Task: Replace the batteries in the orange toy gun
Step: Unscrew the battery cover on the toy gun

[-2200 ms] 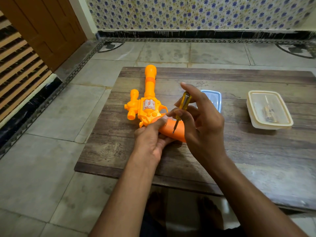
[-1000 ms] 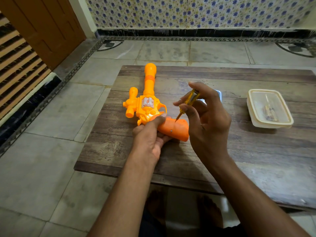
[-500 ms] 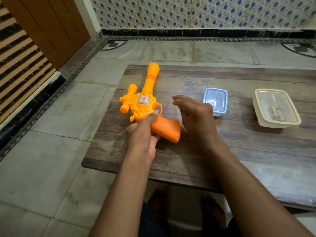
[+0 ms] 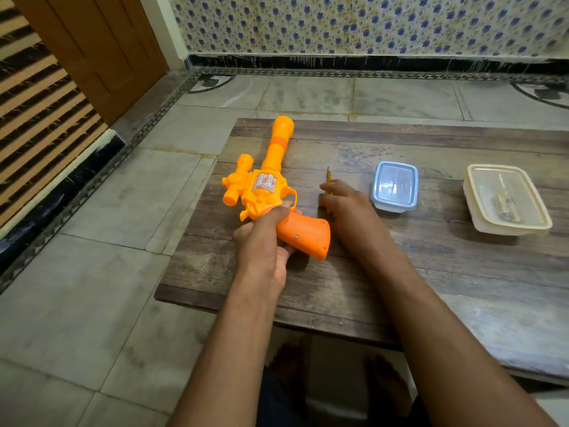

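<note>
Our hands sit either side of the orange toy gun [image 4: 271, 192]: our left hand [image 4: 264, 241] grips it where grip meets body, our right hand [image 4: 345, 208] pinches the screwdriver [image 4: 328, 177] down on the counter [image 4: 431, 272]. Barrel points away; the grip's screw faces up, nearer our right.

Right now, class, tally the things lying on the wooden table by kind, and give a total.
Toy guns: 1, the orange toy gun
Screwdrivers: 1, the screwdriver
Lidded plastic boxes: 2, the blue box and the cream box
Total: 4
</note>
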A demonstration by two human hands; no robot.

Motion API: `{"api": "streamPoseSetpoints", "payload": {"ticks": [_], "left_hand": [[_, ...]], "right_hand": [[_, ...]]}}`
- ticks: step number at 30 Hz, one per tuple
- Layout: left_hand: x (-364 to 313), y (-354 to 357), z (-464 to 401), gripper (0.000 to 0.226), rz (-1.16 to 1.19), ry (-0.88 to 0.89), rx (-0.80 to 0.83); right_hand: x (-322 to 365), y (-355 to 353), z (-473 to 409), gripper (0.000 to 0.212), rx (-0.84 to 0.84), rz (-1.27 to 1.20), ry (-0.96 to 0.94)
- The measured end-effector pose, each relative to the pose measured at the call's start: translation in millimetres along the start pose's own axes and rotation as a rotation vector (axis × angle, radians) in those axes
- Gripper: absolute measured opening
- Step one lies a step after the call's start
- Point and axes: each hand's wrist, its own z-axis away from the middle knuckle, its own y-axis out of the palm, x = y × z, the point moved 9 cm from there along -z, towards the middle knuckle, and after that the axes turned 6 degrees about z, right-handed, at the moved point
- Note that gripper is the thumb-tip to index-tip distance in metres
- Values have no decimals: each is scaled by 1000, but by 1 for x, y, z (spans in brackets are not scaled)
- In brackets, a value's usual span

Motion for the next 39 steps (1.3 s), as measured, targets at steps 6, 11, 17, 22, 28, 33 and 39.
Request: {"api": "streamPoseSetpoints", "payload": {"ticks": [6,11,17,22,28,33,39], "left_hand": [[-2,3,3,19,-54,17,29],[0,8,3,18,-46,-25,72],[-5,22,6,7,-209,168,163],[-21,46,17,20,-512,534,170],[-21,76,26,55,-794,699,128],[-22,78,28,66,-808,733,120],[-21,84,40,47,-908,787,125]], "right_hand": [[2,-3,4,27,49,8,44],[-8,-42,15,45,-263,-249,284],[-5,-33,58,48,-191,-766,544],[10,-14,75,37,-166,-1459,813],[28,6,80,28,-133,-2188,1033],[26,7,82,43,-164,-2211,1072],[21,20,82,27,-222,-2157,1205]]}}
